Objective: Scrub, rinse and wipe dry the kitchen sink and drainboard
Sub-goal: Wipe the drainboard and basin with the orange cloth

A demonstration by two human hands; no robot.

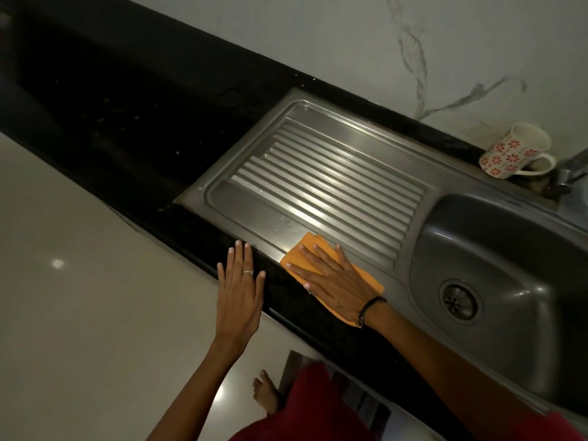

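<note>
The right hand [331,278] presses flat, fingers spread, on the folded orange cloth [366,275] at the ribbed steel drainboard's [318,179] near edge, ribs stretching away beyond its fingertips.

Tap [572,168] and sink [509,281] cut off at right edge.

Black stone countertop [133,122] — carries an inset steel sink unit. Ribbed drainboard [321,186] to the left, sink basin [496,249] to the right. Folded orange cloth [305,253] lies flat across the drainboard's front rim and the counter edge. Floral mug [512,151] lies tipped at the back rim — beside the tap base.
</note>
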